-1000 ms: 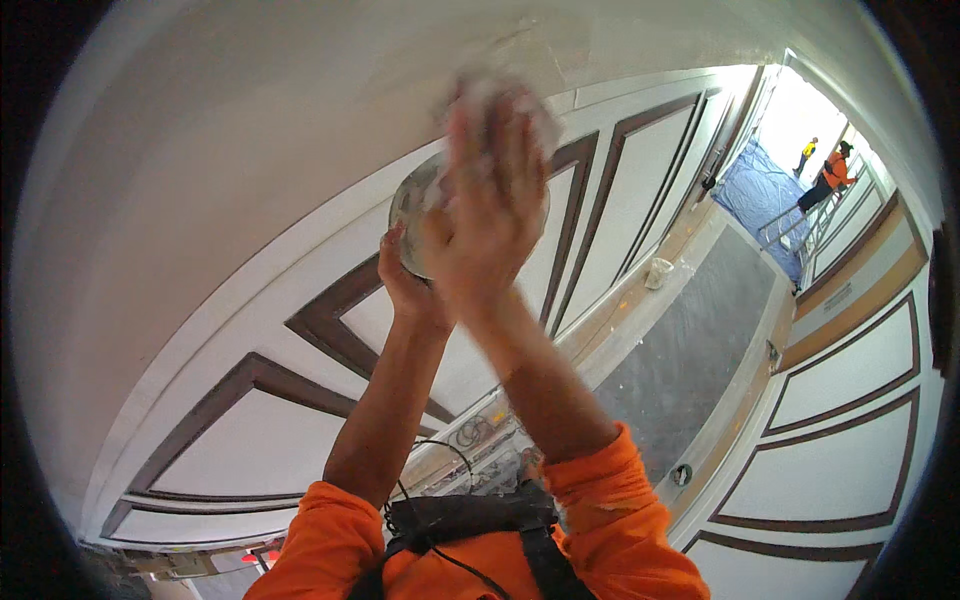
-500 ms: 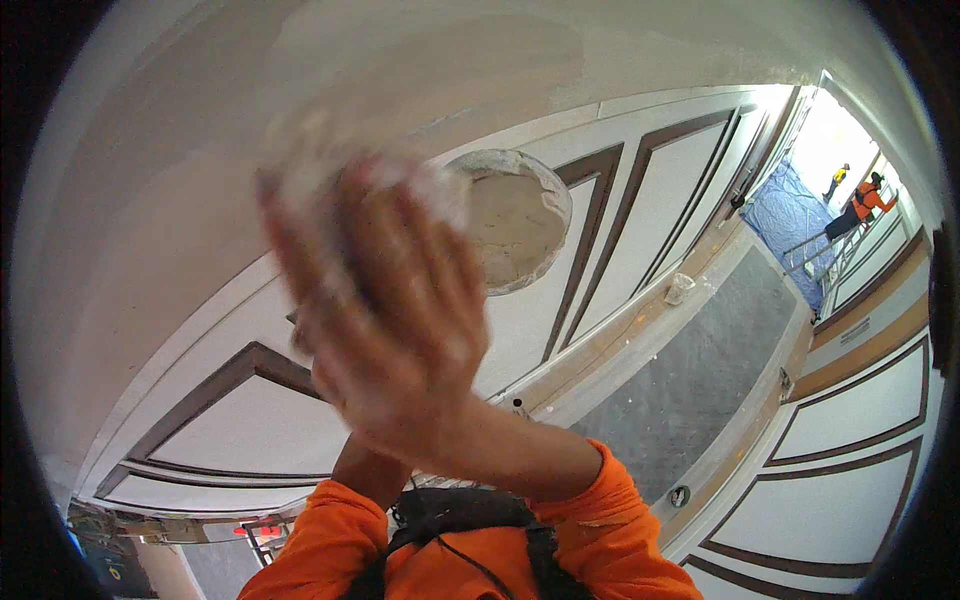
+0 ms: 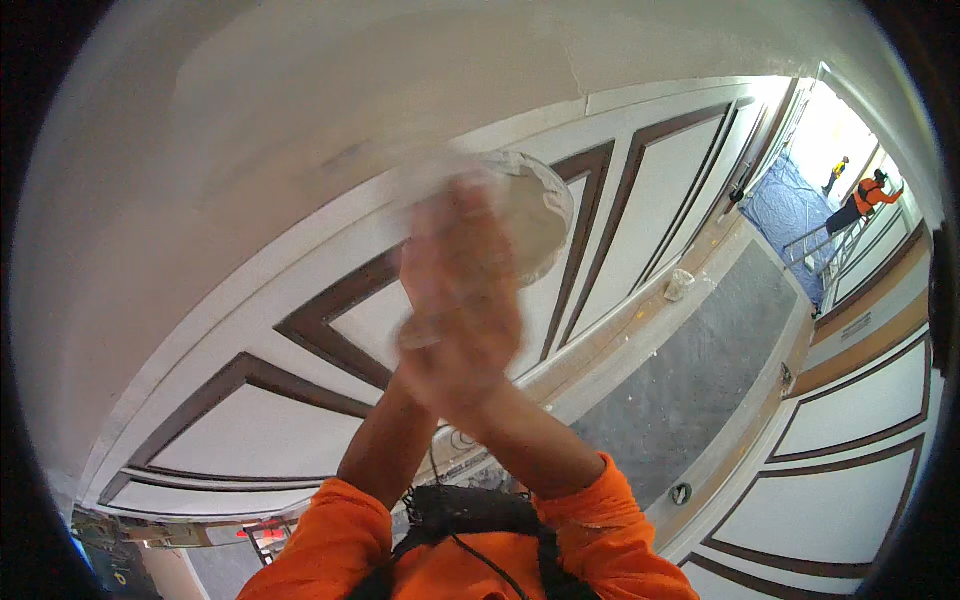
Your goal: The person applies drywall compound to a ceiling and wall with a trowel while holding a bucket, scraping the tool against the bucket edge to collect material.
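Both my hands are raised in the middle of the head view, smeared by motion, and overlap one another. My left hand [image 3: 427,340] is on the left side, with the forearm rising from an orange sleeve. My right hand [image 3: 486,345] crosses close against it. Blur hides the fingertips, and I cannot make out anything they hold. Just beyond the hands, partly covered by them, is a round container [image 3: 563,192] with a whitish, caked rim. Beige plaster-like paste [image 3: 533,222] fills it, its surface scooped unevenly.
A smooth beige plastered surface [image 3: 250,150] curves over the top left. White panels with dark brown trim [image 3: 650,190] line both sides. Grey floor covering [image 3: 690,370] runs along the corridor. Farther off, a person in orange [image 3: 866,200] stands on a ladder near a blue sheet [image 3: 785,215].
My hands have moved right and slightly down, away from the plastered surface and closer to the container's left edge. The paste's surface looks different. The distant person's arm has shifted slightly.
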Demonstrator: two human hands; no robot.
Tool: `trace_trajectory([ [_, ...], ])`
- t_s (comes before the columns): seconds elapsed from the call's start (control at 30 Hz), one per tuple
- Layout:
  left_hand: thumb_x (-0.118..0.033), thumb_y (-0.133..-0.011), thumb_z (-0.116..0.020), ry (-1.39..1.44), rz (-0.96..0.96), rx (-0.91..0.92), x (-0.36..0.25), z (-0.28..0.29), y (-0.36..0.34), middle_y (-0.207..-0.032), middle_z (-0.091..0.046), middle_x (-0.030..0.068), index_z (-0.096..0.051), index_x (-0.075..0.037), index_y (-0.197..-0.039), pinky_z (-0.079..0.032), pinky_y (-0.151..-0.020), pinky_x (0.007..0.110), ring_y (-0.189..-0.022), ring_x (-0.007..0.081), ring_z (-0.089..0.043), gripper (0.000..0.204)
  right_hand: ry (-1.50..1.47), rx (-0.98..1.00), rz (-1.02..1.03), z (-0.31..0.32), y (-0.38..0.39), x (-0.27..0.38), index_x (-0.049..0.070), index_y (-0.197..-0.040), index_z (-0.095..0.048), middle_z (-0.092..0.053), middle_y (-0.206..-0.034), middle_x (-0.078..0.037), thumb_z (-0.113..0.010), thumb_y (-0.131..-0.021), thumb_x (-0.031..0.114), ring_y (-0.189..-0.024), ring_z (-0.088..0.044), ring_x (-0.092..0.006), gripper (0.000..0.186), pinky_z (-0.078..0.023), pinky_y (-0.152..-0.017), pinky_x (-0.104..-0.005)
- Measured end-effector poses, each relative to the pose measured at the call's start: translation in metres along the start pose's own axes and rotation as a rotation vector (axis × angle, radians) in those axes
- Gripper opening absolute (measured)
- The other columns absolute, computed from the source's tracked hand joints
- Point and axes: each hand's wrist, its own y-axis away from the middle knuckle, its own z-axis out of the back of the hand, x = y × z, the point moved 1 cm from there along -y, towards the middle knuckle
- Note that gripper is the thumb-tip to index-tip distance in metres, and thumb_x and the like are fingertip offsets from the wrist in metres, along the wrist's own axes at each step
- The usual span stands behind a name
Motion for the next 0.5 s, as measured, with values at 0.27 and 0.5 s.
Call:
trace_trajectory([
  [0.27,-0.045,-0.080,-0.048,-0.042,-0.055,-0.083,-0.012,-0.022,0.011,-0.133,-0.044,0.0083,-0.040,-0.011,-0.132,-0.038,-0.099,0.043,-0.123,0.0267,-0.042,0.063,0.182,-0.073,-0.229,-0.009,-0.059,0.016,0.002,-0.125,-0.050,-0.053,-0.123,-0.020,-0.044,-0.078,0.009,-0.111,-0.053,-0.0290,0.048,-0.041,-0.091,-0.0379],
  [0.5,-0.044,-0.082,-0.046,-0.045,-0.084,-0.087,-0.043,-0.003,0.037,-0.135,-0.043,0.0083,-0.040,-0.009,-0.132,-0.037,-0.100,0.042,-0.123,0.0262,-0.042,0.061,-0.098,-0.019,0.009,-0.029,0.012,0.044,0.011,-0.126,-0.053,-0.047,-0.131,-0.017,-0.049,-0.076,0.010,-0.120,-0.045,-0.0339,0.050,-0.034,-0.098,-0.0486],
])
